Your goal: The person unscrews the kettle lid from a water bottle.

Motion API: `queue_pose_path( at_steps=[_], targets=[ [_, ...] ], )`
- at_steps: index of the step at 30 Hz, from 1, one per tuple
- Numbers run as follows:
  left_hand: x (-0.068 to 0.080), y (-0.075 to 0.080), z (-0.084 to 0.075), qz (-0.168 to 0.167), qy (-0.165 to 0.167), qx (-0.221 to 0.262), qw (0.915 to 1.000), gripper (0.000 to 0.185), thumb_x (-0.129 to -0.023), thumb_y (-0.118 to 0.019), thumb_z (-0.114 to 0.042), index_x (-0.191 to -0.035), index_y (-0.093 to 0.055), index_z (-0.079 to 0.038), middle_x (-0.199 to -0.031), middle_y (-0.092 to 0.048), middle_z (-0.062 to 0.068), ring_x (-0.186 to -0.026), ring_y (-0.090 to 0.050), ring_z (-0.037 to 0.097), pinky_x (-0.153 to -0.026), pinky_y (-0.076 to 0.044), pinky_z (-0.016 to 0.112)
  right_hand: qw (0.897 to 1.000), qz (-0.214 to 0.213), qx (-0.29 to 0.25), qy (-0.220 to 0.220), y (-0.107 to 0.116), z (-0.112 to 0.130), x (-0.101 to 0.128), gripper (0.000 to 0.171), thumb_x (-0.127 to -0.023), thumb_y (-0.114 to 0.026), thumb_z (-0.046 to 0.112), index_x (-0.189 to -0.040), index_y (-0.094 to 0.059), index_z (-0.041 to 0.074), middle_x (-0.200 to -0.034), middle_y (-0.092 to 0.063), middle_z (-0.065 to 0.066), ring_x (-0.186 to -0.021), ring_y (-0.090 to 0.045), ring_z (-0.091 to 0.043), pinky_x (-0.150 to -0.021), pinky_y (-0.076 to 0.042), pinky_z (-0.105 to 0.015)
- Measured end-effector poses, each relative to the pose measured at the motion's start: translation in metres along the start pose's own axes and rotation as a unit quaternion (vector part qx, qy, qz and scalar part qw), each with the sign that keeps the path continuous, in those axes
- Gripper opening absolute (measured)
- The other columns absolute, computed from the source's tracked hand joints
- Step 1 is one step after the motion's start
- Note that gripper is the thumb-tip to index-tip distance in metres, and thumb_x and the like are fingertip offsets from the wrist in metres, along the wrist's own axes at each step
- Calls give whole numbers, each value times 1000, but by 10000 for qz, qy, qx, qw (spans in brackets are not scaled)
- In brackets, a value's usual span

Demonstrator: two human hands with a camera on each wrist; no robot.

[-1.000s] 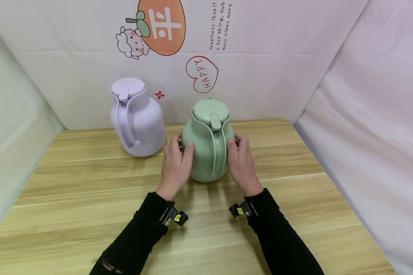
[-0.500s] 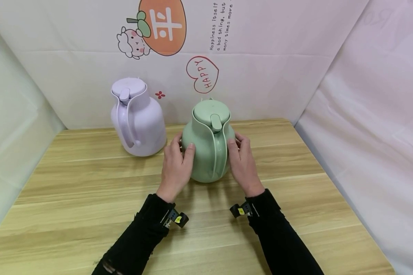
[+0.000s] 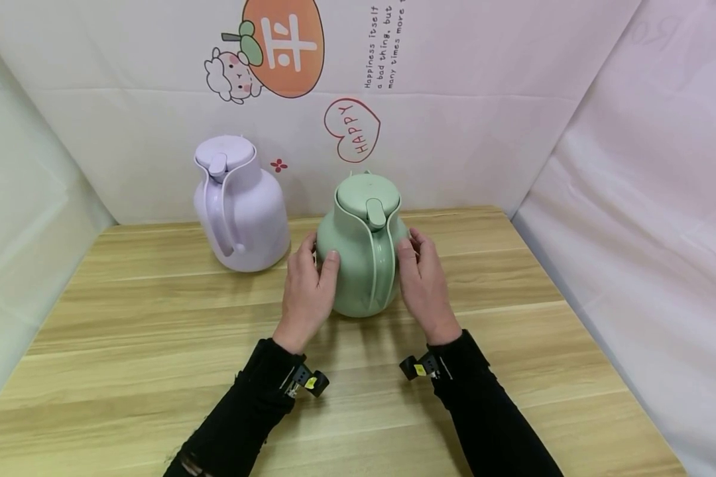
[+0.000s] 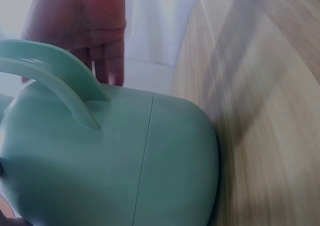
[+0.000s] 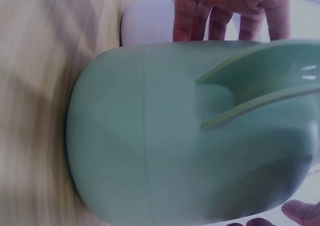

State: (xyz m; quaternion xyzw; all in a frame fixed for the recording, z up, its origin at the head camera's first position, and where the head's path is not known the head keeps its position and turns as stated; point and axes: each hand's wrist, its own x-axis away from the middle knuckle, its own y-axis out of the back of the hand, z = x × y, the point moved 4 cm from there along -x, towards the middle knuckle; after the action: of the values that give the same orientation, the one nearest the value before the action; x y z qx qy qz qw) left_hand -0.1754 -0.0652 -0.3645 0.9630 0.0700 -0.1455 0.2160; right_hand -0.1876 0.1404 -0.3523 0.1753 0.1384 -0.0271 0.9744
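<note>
A pale green vacuum jug (image 3: pixel 360 265) stands upright on the wooden table (image 3: pixel 155 371), its handle and lid lever toward me. My left hand (image 3: pixel 307 291) lies along its left side, thumb in front and fingertips hidden behind the body. On the opposite side is my right hand (image 3: pixel 423 281), thumb close beside the handle. Seen in the left wrist view, the fingers of the right hand (image 4: pixel 95 20) are fairly straight beside the jug (image 4: pixel 115 151). The right wrist view shows the left hand (image 5: pixel 235 5) with straight, slightly spread fingers along the jug's far side.
A lilac vacuum jug (image 3: pixel 250 212) stands at the back left, near the back wall cloth (image 3: pixel 453 146) with its printed drawings and words. Another white cloth (image 3: pixel 650 218) hangs along the right side of the table.
The green jug stays in place between both hands. My right hand has drawn back very slightly from its side; the lilac jug has not moved.
</note>
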Motion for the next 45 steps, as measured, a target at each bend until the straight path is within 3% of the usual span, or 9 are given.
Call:
queue_pose_path(
  at_steps=[6, 10, 18, 25, 32, 40, 45],
  targets=[
    [1, -1, 1, 61, 67, 29, 10000, 65, -111, -40, -43, -162, -29, -3, -158, -40, 20, -146, -40, 31, -118, -40, 53, 9982, -513, 99, 280, 4, 15, 6, 69, -112, -32, 52, -158, -34, 1, -160, -40, -18, -149, -39, -24, -122, -33, -47],
    [0, -1, 0, 81, 27, 103, 9999, 64, -111, -40, -42, -162, -29, -4, -158, -40, 19, -146, -41, 30, -117, -41, 52, 9948, -855, 135, 540, 6, 25, 12, 62, -113, -32, 46, -155, -40, 2, -156, -45, -16, -146, -42, -23, -121, -34, -46],
    [1, -1, -1, 141, -4, 236, 9996, 66, -112, -40, -43, -163, -26, -4, -162, -38, 17, -149, -39, 28, -118, -40, 51, 9881, -1112, -70, 1060, 1, 41, 26, 48, -113, -40, 35, -144, -49, 0, -129, -57, -18, -115, -55, -21, -98, -44, -37],
    [0, -1, 2, 211, 21, 322, 9993, 68, -111, -39, -46, -164, -25, -6, -163, -38, 16, -149, -40, 27, -119, -40, 51, 9888, -897, -232, 1174, -9, 47, 37, 40, -112, -44, 28, -139, -50, -2, -116, -58, -15, -102, -56, -18, -86, -47, -28],
    [0, -1, 2, 238, 19, 376, 9990, 69, -111, -40, -48, -164, -25, -6, -162, -39, 15, -148, -42, 27, -117, -42, 52, 9925, -556, -24, 1087, -18, 48, 42, 43, -110, -49, 34, -135, -51, -1, -108, -62, -12, -90, -59, -18, -78, -51, -30],
    [1, 0, 2, 241, 61, 329, 9992, 71, -111, -41, -49, -164, -24, -6, -163, -38, 15, -150, -40, 27, -119, -40, 50, 9948, -202, -15, 996, -29, 45, 43, 48, -104, -61, 41, -133, -51, 4, -121, -63, -10, -111, -63, -21, -94, -54, -45],
    [2, 1, 1, 200, 41, 314, 9993, 71, -110, -41, -49, -164, -25, -5, -162, -40, 17, -149, -42, 28, -119, -40, 51, 9943, -169, -217, 1027, -33, 44, 44, 43, -103, -66, 39, -126, -50, 7, -106, -61, -4, -100, -61, -18, -90, -52, -40]
  ],
)
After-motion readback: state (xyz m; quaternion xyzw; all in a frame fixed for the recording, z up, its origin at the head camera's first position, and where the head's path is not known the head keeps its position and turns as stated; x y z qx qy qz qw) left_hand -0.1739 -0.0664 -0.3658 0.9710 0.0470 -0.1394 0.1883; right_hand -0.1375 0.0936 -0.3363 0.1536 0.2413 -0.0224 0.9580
